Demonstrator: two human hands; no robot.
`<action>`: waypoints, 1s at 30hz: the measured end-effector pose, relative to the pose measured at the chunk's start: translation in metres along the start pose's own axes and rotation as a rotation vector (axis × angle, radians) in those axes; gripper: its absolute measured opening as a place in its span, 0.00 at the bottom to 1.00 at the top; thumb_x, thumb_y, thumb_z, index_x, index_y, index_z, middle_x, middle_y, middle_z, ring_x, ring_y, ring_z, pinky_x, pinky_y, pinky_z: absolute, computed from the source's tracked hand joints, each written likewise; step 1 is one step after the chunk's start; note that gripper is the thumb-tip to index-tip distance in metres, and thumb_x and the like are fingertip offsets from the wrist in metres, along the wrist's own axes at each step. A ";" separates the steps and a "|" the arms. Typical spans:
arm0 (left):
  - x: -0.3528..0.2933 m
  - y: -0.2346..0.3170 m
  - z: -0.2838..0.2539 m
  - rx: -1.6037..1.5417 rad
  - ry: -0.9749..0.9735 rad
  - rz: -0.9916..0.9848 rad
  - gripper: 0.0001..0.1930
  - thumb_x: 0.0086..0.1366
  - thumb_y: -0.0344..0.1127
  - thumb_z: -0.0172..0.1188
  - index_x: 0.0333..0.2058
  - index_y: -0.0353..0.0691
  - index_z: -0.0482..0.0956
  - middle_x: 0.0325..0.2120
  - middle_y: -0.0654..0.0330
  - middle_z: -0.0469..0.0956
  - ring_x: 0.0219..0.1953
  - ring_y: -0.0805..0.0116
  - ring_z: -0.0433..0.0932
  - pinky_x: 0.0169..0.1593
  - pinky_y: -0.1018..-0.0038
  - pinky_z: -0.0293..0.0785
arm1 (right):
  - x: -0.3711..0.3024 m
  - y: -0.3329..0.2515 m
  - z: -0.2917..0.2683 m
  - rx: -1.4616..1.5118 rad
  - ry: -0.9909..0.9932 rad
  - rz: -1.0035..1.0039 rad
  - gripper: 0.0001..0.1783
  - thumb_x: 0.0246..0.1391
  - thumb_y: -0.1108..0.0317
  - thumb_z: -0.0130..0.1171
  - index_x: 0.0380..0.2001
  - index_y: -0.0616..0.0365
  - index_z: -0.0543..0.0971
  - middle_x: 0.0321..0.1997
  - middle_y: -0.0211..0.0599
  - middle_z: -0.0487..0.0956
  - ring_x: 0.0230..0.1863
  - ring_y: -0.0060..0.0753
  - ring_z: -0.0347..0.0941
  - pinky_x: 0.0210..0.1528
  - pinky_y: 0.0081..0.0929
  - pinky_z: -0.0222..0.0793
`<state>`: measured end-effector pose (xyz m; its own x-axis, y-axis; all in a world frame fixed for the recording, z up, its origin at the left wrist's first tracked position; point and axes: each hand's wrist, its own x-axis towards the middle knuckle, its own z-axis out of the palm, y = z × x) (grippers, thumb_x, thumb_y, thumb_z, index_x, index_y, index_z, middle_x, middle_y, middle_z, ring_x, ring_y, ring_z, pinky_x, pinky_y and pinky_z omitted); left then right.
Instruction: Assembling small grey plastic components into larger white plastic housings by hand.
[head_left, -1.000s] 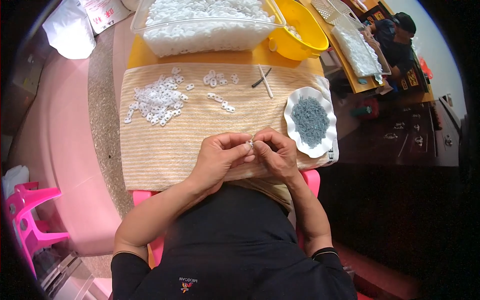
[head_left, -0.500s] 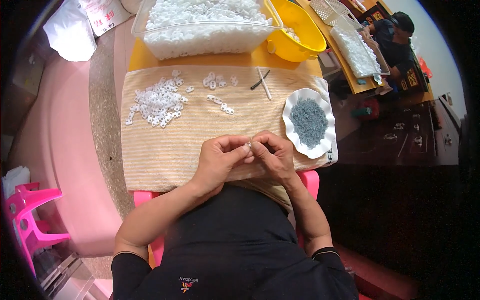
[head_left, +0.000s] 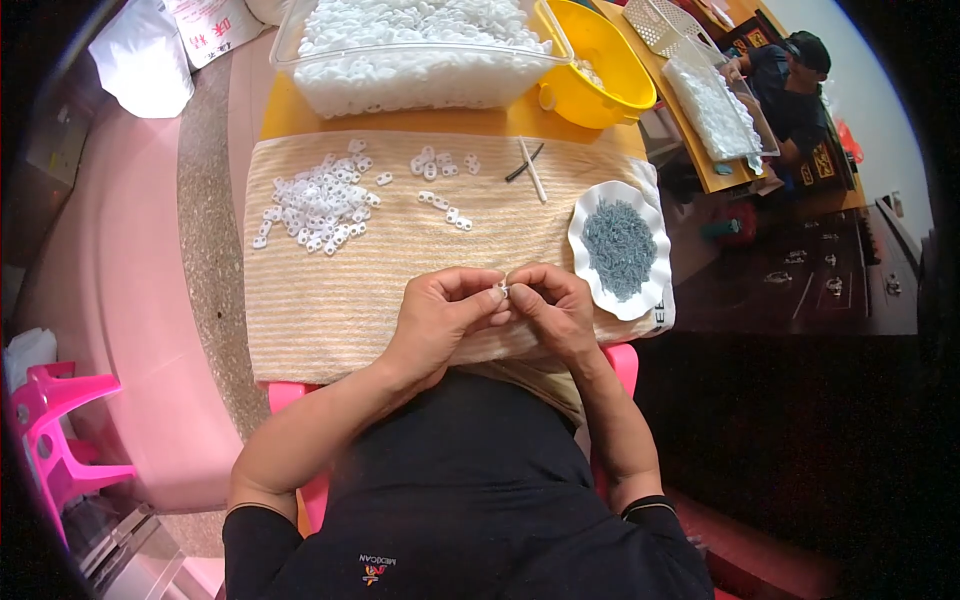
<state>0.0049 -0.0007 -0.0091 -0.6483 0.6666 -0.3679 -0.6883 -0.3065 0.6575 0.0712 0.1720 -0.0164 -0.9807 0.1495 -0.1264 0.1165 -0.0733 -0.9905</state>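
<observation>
My left hand point(head_left: 438, 312) is closed in a pinch on a small white plastic piece point(head_left: 504, 291), held low over the towel's near side. Meeting it from the other side, my right hand point(head_left: 556, 312) has thumb and forefinger pinched together at that piece; what its fingertips grip is hidden. To the left lies a pile of white two-holed plastic pieces point(head_left: 318, 203), and several more lie in small groups point(head_left: 444, 208) beyond my hands. A white wavy-rimmed dish point(head_left: 577, 243) filled with short grey-blue tubular pieces point(head_left: 620, 248) stands by my right hand.
A striped beige towel point(head_left: 330, 310) covers the table. A white stick point(head_left: 533, 172) crosses a black one point(head_left: 518, 174) on it. Behind stand a clear bin point(head_left: 420, 58) of white pieces and a yellow basin point(head_left: 630, 90). Another person point(head_left: 795, 95) sits at a table far right.
My right thumb and fingertips have shifted slightly at the white piece, showing a little more of it. Both hands stay together in the same place; the view has shifted slightly.
</observation>
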 end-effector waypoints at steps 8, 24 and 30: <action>0.001 -0.003 -0.001 0.003 0.013 -0.010 0.10 0.62 0.27 0.60 0.42 0.30 0.76 0.35 0.56 0.80 0.35 0.72 0.80 0.43 0.77 0.80 | 0.000 0.001 0.000 -0.030 -0.031 -0.013 0.06 0.59 0.71 0.57 0.35 0.64 0.77 0.30 0.26 0.78 0.32 0.14 0.72 0.36 0.15 0.68; 0.000 -0.012 -0.001 0.149 0.016 0.122 0.10 0.62 0.26 0.61 0.41 0.29 0.78 0.32 0.58 0.80 0.33 0.74 0.79 0.40 0.80 0.78 | -0.004 -0.012 0.012 -0.274 0.007 -0.098 0.09 0.61 0.69 0.54 0.32 0.65 0.76 0.27 0.27 0.78 0.30 0.14 0.71 0.34 0.15 0.68; 0.001 -0.006 -0.001 0.136 0.016 0.084 0.10 0.62 0.26 0.60 0.42 0.29 0.77 0.32 0.57 0.80 0.33 0.74 0.79 0.40 0.79 0.78 | -0.003 -0.009 0.010 -0.164 0.013 -0.044 0.09 0.61 0.68 0.55 0.33 0.65 0.78 0.28 0.28 0.79 0.31 0.15 0.72 0.34 0.16 0.69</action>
<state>0.0082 0.0011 -0.0139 -0.7077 0.6315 -0.3169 -0.5814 -0.2655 0.7691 0.0718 0.1626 -0.0069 -0.9833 0.1618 -0.0828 0.0990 0.0949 -0.9905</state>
